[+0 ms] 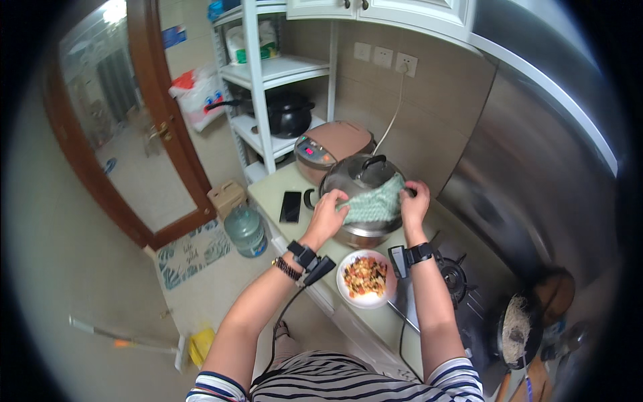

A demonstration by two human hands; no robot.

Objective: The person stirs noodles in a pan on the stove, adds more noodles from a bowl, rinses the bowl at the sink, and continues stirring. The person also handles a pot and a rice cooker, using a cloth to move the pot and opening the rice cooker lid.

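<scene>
A green knit cloth [375, 203] is stretched between my two hands, over the near side of a steel pot [365, 236]. My left hand [326, 216] pinches the cloth's left end with thumb and fingers. At the other end, my right hand [416, 201] is closed on the cloth's right corner. The pot wears a lid [343, 172] with a black knob, and its black left handle sticks out beside my left hand. Whether the cloth touches the lid is hard to tell. Below the pot stands a white plate [348, 299] of mixed diced food.
Behind the pot sits a brown rice cooker [338, 139], lit and plugged in. A black phone [290, 207] lies on the counter at left. To the right are a gas burner [452, 277] and a pan of noodles [514, 328]. A water jug [246, 232] stands on the floor.
</scene>
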